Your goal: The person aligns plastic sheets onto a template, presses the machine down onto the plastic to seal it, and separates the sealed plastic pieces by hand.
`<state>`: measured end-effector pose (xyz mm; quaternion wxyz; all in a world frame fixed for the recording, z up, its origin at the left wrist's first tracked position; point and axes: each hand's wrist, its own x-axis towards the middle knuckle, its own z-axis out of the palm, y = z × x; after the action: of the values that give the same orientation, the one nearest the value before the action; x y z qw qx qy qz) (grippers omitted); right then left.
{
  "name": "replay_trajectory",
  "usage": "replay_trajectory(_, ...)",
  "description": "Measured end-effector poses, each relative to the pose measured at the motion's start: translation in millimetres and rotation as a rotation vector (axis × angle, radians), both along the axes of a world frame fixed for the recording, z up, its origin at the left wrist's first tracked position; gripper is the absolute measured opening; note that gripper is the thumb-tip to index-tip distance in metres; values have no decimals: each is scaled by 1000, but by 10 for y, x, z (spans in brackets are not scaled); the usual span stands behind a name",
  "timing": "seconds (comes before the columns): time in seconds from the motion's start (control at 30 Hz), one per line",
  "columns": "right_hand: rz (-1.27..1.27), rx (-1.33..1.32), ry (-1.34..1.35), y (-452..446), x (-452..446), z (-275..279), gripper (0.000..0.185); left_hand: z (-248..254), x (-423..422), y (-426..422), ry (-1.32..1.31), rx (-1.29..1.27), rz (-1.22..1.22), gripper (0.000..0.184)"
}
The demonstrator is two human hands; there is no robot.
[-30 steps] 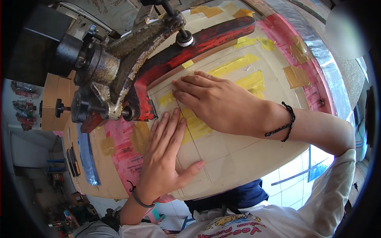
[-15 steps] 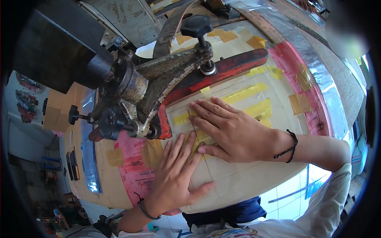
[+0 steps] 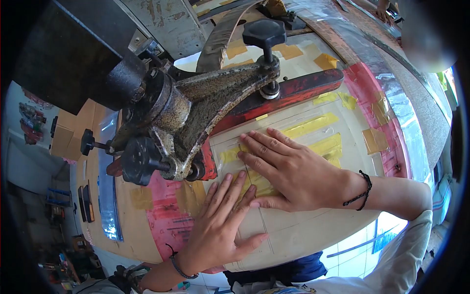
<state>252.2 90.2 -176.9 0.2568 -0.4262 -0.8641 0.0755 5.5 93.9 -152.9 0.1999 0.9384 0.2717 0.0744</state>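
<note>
Both of my hands lie flat on a pale board (image 3: pixel 293 235) marked with thin drawn lines and strips of yellow tape (image 3: pixel 313 125). My left hand (image 3: pixel 221 223) has its fingers stretched forward and its thumb spread out to the right. My right hand (image 3: pixel 289 169) rests a little farther ahead, its fingers reaching across the tape and its thumb close to the left fingertips. Neither hand holds anything. Just beyond the fingers stands a worn metal machine head (image 3: pixel 196 108) with black knobs (image 3: pixel 264 34) and a red and black bar (image 3: pixel 289 95) along the board's far side.
Red-tinted strips (image 3: pixel 364 88) and brown tape patches (image 3: pixel 374 140) border the board on both sides. Clear plastic sheeting (image 3: pixel 406 117) covers the right edge. A cardboard box (image 3: pixel 73 130) and a dark-handled tool (image 3: pixel 87 202) are at left. Another person's hand (image 3: pixel 383 12) shows at the far right.
The view has shifted slightly, so the machine and board sit a little farther right and lower. Both hands stay flat on the board in about the same places.
</note>
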Motion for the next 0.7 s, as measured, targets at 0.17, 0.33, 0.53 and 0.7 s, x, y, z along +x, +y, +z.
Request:
replay_trajectory(0.17,-3,0,24,5,-3,-19,73,12,8,22,26,13,-7,81)
replay_trajectory(0.33,-13,26,13,-9,-17,-28,74,23,-5,14,52,45,-16,81)
replay_trajectory(0.53,-16,32,10,-7,-30,-39,75,10,-16,0,58,48,-12,80)
replay_trajectory(0.7,-8,34,-4,4,-26,-51,76,16,-17,1,52,32,-9,82)
